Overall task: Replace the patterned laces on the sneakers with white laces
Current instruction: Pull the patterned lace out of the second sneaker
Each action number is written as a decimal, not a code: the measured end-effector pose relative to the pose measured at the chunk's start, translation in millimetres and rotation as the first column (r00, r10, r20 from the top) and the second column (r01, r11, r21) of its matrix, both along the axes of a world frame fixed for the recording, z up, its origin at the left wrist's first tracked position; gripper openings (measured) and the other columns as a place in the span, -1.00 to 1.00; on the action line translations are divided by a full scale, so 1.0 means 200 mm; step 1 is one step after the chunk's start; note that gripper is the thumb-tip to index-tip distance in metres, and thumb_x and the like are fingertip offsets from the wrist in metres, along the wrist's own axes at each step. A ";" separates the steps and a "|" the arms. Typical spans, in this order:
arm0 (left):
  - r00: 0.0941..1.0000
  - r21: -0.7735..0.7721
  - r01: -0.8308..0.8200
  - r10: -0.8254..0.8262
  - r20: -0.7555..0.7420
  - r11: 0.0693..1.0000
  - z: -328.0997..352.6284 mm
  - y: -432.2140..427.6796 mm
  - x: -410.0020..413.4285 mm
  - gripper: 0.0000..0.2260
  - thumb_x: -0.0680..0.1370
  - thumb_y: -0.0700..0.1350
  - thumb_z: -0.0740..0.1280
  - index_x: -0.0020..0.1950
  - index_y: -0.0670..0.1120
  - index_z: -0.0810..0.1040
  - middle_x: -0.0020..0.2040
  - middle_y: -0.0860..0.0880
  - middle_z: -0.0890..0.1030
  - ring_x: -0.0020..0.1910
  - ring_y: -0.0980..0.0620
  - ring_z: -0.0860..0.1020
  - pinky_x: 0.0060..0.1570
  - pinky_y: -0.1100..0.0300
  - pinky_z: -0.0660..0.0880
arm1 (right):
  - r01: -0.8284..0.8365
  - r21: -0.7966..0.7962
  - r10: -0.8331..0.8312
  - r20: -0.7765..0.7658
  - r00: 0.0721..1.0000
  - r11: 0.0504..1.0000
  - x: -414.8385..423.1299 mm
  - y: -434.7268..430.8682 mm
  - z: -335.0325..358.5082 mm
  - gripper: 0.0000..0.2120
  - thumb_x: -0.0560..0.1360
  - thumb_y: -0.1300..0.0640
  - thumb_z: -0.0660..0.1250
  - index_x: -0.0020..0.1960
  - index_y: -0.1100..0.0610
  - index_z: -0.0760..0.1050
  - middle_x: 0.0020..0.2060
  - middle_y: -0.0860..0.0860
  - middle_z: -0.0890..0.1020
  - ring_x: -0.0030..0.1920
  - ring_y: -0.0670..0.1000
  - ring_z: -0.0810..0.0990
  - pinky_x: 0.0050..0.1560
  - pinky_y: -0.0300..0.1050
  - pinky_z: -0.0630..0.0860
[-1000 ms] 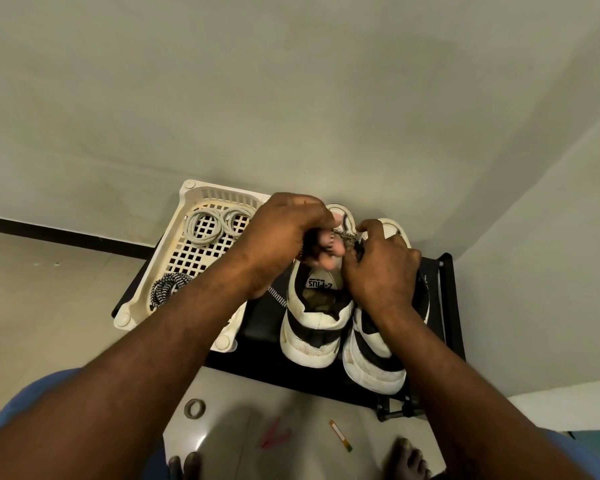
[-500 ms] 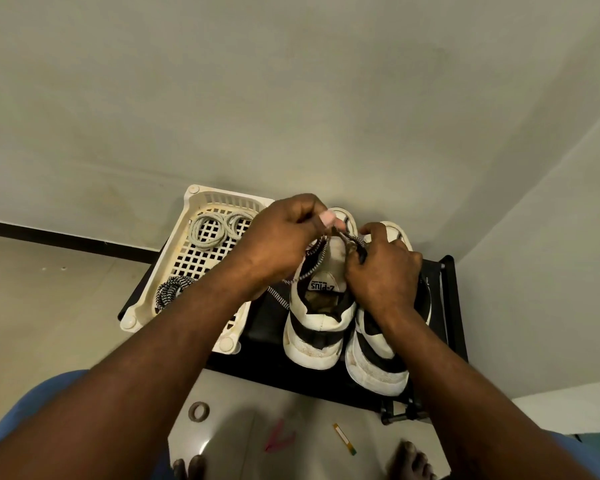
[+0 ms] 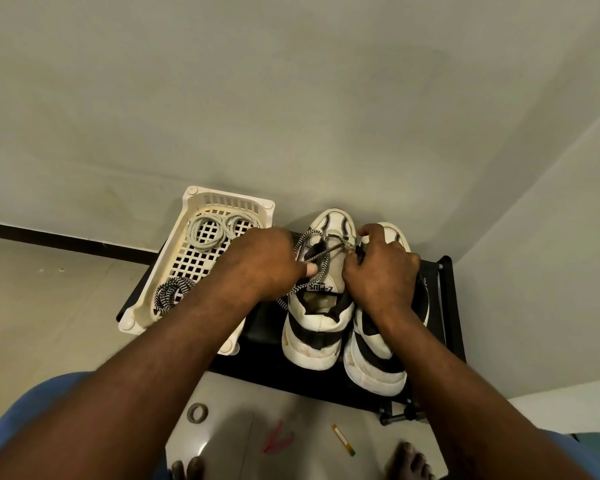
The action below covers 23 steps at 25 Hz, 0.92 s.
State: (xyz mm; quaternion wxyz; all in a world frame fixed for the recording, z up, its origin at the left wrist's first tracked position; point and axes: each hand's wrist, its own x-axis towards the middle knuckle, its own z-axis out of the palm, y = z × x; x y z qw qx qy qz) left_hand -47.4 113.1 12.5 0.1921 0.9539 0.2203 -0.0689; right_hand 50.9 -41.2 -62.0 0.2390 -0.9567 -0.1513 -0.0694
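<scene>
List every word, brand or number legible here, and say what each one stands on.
"Z-PLUS": on the tongue label of the sneaker nearer the basket, upside down to the camera.
A smaller line of print beside it on the same label: too small to read.
Small yellow strip on the floor: any marking is too small to read.
Basket and patterned lace: no text visible.

- sneakers: white with black bands, side by side on a black rack, toes pointing away.
- patterned lace: black-and-white, looped loose over one sneaker's tongue.
- white laces: coiled in the basket, near a second lace, patterned, coiled.
</scene>
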 end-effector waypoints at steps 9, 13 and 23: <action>0.921 -0.842 0.095 0.274 0.276 0.531 0.02 -0.03 -0.01 -0.73 0.61 -0.33 0.22 -0.25 -0.14 0.54 -0.11 -0.14 0.74 -0.24 -0.09 0.71 -0.24 0.11 0.54 | -0.014 0.003 0.014 0.004 1.000 1.000 0.00 0.01 -0.01 -0.67 0.55 -0.05 0.28 0.30 -0.05 0.46 -0.10 -0.01 0.71 0.12 0.15 0.62 0.31 0.18 0.32; 0.918 -0.915 0.018 0.356 0.175 0.403 -0.01 -0.14 0.01 -0.76 0.54 -0.36 0.20 -0.30 -0.18 0.50 -0.33 -0.10 0.62 -0.52 0.05 0.51 -0.51 0.27 0.34 | -0.005 -0.028 0.006 0.006 1.000 1.000 0.00 0.01 0.00 -0.68 0.57 -0.06 0.27 0.30 -0.08 0.47 -0.07 0.00 0.71 0.12 0.15 0.62 0.29 0.17 0.33; 0.949 -0.551 -0.208 0.304 0.086 0.808 -0.04 -0.04 0.02 -0.79 0.53 -0.09 0.38 -0.26 -0.15 0.60 -0.43 0.01 0.63 -0.54 0.08 0.51 -0.38 0.21 0.42 | -0.066 -0.113 0.067 0.004 0.998 0.991 0.01 0.02 0.01 -0.69 0.63 -0.10 0.21 0.32 -0.15 0.57 -0.08 -0.03 0.72 0.07 0.10 0.65 0.28 0.17 0.29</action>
